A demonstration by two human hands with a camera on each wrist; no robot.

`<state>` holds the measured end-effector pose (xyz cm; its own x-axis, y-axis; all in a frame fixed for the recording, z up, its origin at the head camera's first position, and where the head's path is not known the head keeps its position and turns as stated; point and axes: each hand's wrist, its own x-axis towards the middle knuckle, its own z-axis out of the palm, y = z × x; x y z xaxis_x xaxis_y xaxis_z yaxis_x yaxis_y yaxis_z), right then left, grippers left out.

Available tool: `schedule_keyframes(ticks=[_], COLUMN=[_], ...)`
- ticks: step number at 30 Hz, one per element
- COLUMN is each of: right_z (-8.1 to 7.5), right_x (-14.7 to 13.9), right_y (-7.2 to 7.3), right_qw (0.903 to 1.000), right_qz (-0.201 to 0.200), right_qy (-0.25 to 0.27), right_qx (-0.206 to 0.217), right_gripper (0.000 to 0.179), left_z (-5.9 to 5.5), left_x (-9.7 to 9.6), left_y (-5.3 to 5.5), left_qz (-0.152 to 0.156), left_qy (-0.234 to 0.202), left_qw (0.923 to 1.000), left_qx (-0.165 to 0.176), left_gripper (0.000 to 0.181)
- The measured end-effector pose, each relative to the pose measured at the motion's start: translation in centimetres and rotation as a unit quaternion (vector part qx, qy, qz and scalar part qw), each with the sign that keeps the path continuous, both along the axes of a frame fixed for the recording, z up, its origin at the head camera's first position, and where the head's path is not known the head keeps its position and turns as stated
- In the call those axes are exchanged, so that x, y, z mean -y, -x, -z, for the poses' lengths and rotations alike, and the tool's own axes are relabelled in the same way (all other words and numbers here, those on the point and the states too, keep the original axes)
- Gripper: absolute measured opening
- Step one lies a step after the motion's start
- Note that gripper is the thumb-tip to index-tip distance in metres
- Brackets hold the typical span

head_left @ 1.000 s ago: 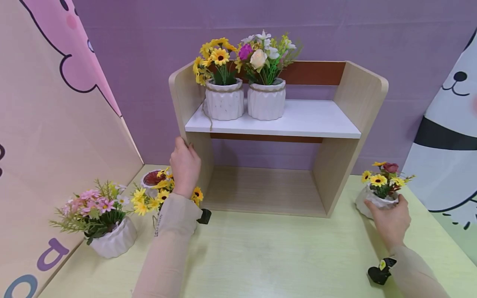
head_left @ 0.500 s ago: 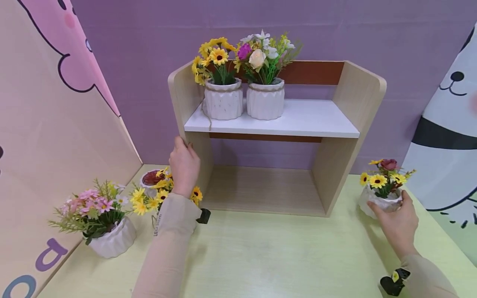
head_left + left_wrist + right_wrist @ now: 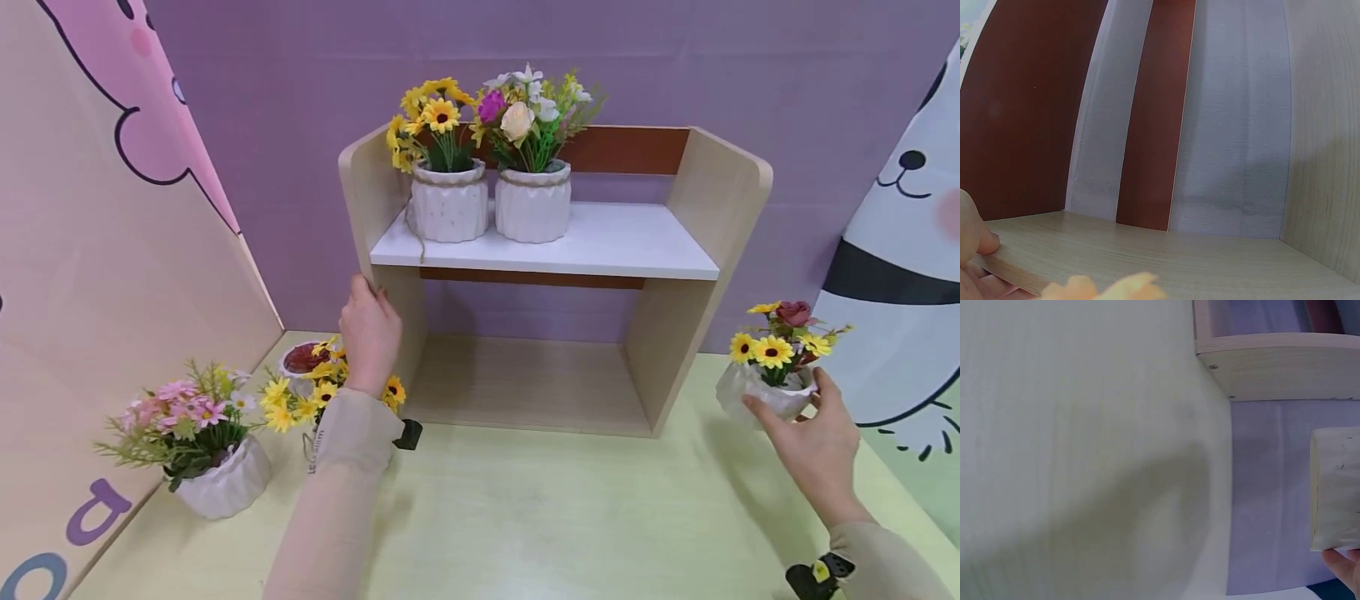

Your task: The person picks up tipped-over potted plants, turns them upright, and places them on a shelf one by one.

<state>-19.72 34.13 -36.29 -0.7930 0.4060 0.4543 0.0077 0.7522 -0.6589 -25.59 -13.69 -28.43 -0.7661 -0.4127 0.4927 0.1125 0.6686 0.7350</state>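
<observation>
My right hand [image 3: 813, 442] pinches the rim of a white flowerpot [image 3: 765, 392] planted with yellow daisies and a dark red rose. The pot hangs above the table at the right of the shelf, and its shadow falls on the tabletop. In the right wrist view, fingertips touch the lower edge of the white pot [image 3: 1338, 487]. My left hand [image 3: 371, 333] grips the left side panel of the wooden desk shelf [image 3: 720, 283]. A thumb and curled fingers hold that panel's edge in the left wrist view, where the shelf's lower compartment [image 3: 1147, 247] shows.
Two white pots, one with yellow flowers [image 3: 450, 204] and one with mixed flowers [image 3: 534, 208], stand on the white upper board [image 3: 630, 237]. On the table's left are a pink-flowered pot [image 3: 225, 479], yellow flowers [image 3: 300, 404] partly behind the left forearm, and a white pot with reddish contents [image 3: 306, 358].
The right hand has lifted the flowerpot off the table and moved it slightly to the right. My left hand keeps its grip on the shelf panel.
</observation>
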Motion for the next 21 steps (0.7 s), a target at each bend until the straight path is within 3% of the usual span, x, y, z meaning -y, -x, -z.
schedule_keyframes(ticks=[6,13,21], right_z=[-1.5,-2.8,-4.4], right_x=[0.5,0.6,1.0], right_y=[-0.6,-1.5,-1.8], right_qw=[0.9988,0.9975,0.9915], right_qz=[0.005,0.025,0.007], right_qy=[0.014,-0.001,-0.020], right_qx=[-0.047,-0.066,-0.129], right_gripper=[0.086,0.085,0.080], left_z=[0.0,0.1,0.0], left_x=[0.1,-0.3,0.1], left_y=[0.0,0.0,0.0], left_qz=[-0.004,0.001,-0.004], left_qy=[-0.002,0.000,0.005], left_qw=[1.0000,1.0000,0.9999], left_qx=[-0.006,-0.001,-0.009], left_gripper=[0.024,0.023,0.024])
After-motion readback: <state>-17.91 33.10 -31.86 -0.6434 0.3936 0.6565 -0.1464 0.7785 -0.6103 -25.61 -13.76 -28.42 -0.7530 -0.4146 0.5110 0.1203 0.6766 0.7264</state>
